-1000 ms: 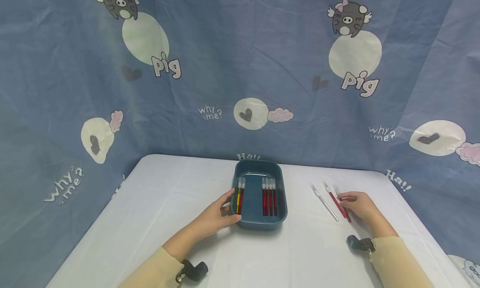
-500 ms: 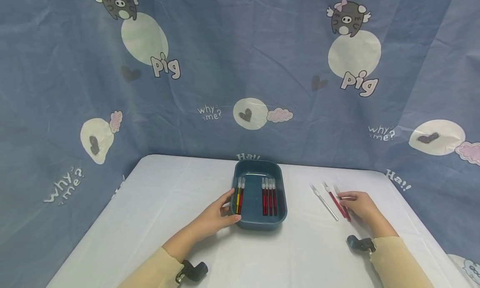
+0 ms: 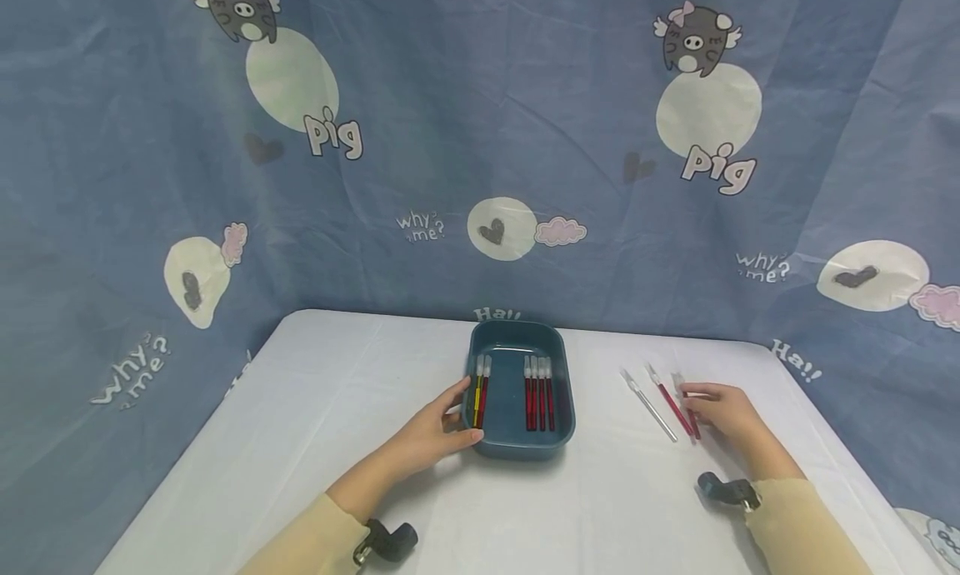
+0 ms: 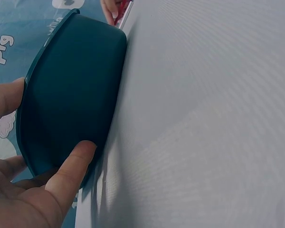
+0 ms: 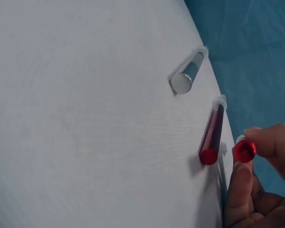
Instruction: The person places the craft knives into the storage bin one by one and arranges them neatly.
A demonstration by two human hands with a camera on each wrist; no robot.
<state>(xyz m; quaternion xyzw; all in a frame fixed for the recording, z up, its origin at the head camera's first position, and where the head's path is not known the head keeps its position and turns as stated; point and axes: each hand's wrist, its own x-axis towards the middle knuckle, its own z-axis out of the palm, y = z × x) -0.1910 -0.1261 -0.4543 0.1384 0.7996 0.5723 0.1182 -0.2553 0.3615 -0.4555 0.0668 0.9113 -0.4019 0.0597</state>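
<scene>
Right hand (image 3: 722,410) at lower right pinching a red knife (image 5: 244,150); left hand (image 3: 431,431) gripping tray (image 3: 517,338) at centre; best lifted level, pinch kept firm

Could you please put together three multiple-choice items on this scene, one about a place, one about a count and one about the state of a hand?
1. Where does the teal tray stand?
A. On the white table, between the two hands
B. On the floor
C. On the blue curtain

2. How many pens lie inside the tray?
A. Two
B. Six
C. Ten

3. What is the right hand doing?
A. Lying flat and open
B. Gripping the tray
C. Pinching a red pen

Answers:
1 A, the head view shows the tray on the table with the left hand at its side.
2 B, two pens lie at the left and four at the right.
3 C, the right wrist view shows fingertips closed round the pen's red end.
</scene>
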